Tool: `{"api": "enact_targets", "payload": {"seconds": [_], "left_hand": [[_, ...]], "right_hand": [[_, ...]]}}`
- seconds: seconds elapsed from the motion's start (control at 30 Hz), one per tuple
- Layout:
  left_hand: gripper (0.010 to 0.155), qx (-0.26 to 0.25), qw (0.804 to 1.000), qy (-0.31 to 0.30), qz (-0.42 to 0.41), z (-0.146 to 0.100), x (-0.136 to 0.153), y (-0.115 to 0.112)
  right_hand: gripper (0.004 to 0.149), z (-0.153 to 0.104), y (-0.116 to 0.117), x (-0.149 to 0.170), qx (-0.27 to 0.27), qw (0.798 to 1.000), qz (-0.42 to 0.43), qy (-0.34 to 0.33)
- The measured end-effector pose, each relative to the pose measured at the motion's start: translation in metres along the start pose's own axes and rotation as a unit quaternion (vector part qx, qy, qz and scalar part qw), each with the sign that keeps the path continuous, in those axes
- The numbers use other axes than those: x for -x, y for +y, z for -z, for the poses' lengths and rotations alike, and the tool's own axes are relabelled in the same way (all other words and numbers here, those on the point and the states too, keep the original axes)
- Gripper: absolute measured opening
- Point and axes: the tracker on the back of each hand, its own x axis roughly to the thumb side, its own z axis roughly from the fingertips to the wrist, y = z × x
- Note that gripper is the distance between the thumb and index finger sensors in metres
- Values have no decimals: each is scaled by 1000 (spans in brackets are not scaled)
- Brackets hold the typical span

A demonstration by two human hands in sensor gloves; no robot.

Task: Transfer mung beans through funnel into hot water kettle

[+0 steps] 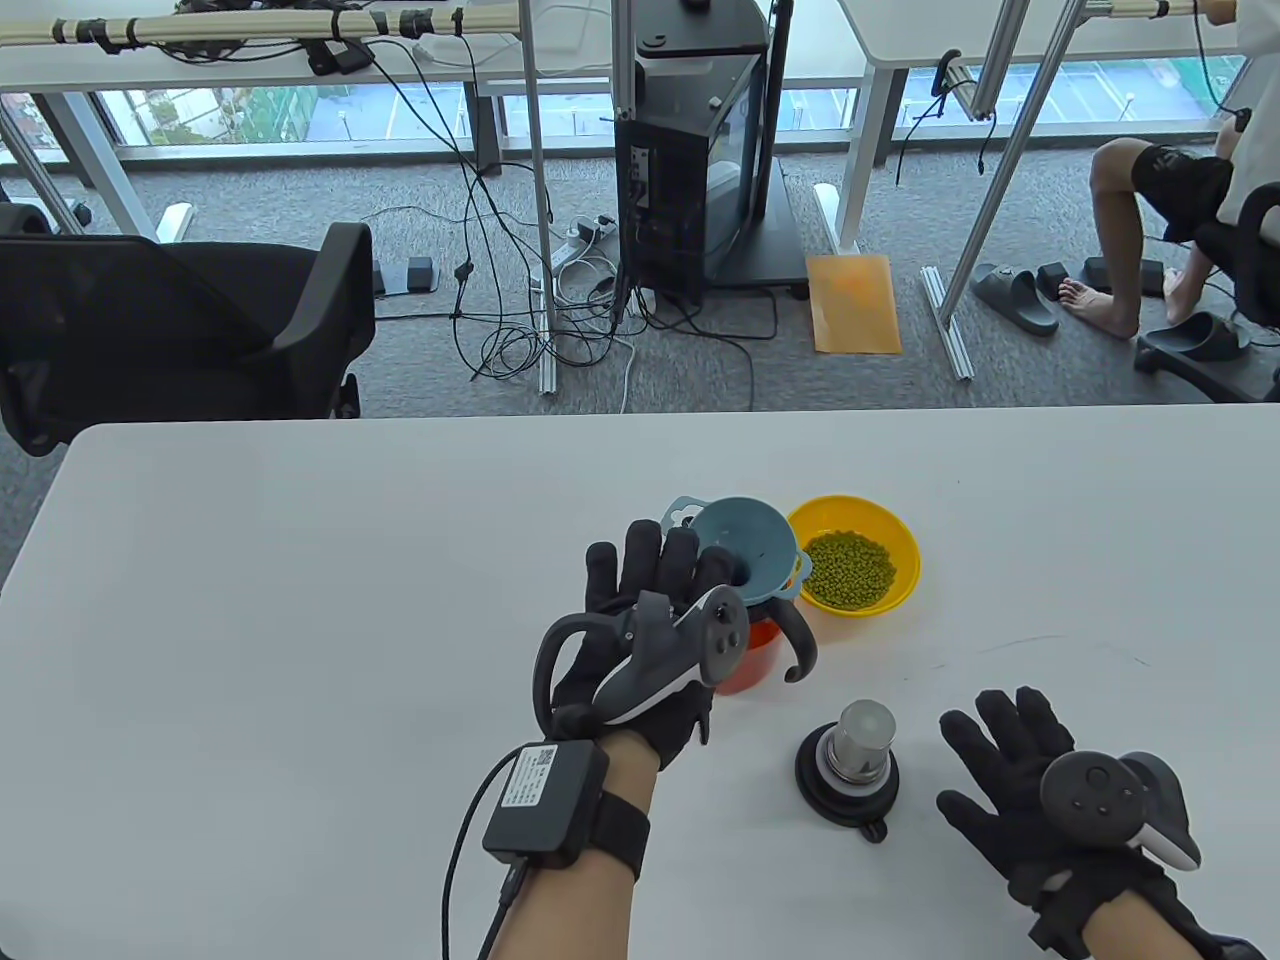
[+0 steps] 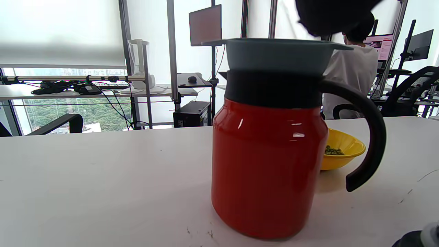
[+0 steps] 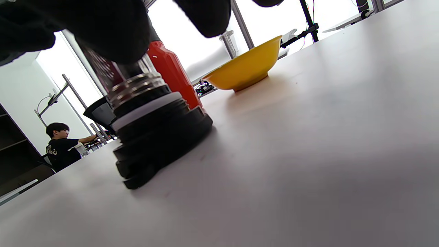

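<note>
**Now the funnel sits on the red kettle**

Up at the funnel's rim, the fingers of the left hand are laid out long against the blue funnel. Whether the rim is gripped or only touched cannot be told. The funnel is seated in the black neck of the red kettle, which is stood upright on the white table. The kettle's black handle is curved out to the right side.

The right hand is spread flat and open on the table, and nothing is held in it. Just beside it, to its left, the kettle's lid is stood on its black top with its metal part up. The lid is apart from the kettle.

Just beside the funnel, behind and to the right, the yellow bowl is set, with green mung beans heaped in it. The bowl is very close to the funnel's edge.

Wide bare table is seen to the left and to the far right. The table's far edge is well behind the bowl. Past it, a black chair and a dark computer case are seen on the floor.
</note>
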Motion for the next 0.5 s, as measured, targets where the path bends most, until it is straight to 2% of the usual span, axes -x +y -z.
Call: {"api": "enact_targets", "payload": {"seconds": [0.23,0.3,0.5], "left_hand": [[83,24,999,30,-27,-25,30,-51],[83,45,998,44,-31,-32,36,-70],[82,51,997,45,-31,-42,36,-111]], "right_hand": [[80,0,0,1,-3,1000,1,7],[80,0,1,1,-4,1000,-2,10],[78,3,4,3,-18,1000,-8,20]]}}
